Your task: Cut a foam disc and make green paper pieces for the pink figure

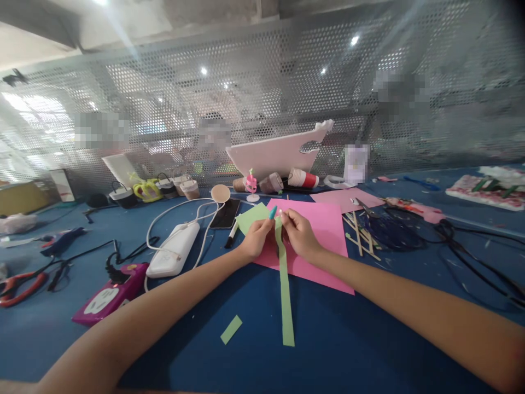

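Observation:
A long green paper strip (286, 290) hangs from between my hands, its lower end over the blue table. My left hand (257, 239) has its fingers closed at the strip's upper end; a pointed teal tip, apparently a thumbnail, shows there. Close beside it, my right hand (301, 234) pinches the same end with thumb and finger. Both hands are above a pink paper sheet (328, 241), and a larger green paper piece (249, 217) lies partly behind my left hand. Nearer to me rests a small green paper scrap (232, 329).
Left of my hands are a white power bank (174, 251) with cables, a magenta power socket (110, 295), a phone (225, 213) and a marker (232, 234). Scissors (366, 207), wooden sticks (361, 235) and dark cables are on the right. A perforated metal screen (270, 82) stands behind.

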The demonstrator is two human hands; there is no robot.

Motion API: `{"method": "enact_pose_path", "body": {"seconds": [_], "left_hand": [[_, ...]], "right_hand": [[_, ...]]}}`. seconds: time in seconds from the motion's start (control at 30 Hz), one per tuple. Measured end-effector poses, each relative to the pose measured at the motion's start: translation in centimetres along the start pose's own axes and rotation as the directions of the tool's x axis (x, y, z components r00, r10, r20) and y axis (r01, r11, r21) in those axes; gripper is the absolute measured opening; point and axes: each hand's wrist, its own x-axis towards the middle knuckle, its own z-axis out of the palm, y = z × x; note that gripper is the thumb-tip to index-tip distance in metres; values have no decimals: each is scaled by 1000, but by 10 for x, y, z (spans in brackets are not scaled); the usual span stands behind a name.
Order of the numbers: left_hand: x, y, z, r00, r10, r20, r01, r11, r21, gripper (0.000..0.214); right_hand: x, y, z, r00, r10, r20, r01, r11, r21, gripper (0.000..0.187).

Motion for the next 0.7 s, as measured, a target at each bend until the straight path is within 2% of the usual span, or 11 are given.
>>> {"method": "enact_pose_path", "body": {"seconds": [0.2,0.37,0.57,0.7], "left_hand": [[-1,3,-1,997,75,9,-76,985,153,49],[-2,5,-1,995,103,10,-102,967,233,50],[-2,4,-2,992,119,33,-124,967,221,49],[-3,6,-2,994,95,60,-104,979,175,49]], "right_hand": [[1,4,-1,1000,-11,-14,11,1000,8,29],[0,0,0,1000,3,4,-4,999,41,34],[0,-4,2,994,98,50,-105,978,179,37],[0,-2,2,997,65,46,-71,984,161,37]]}}
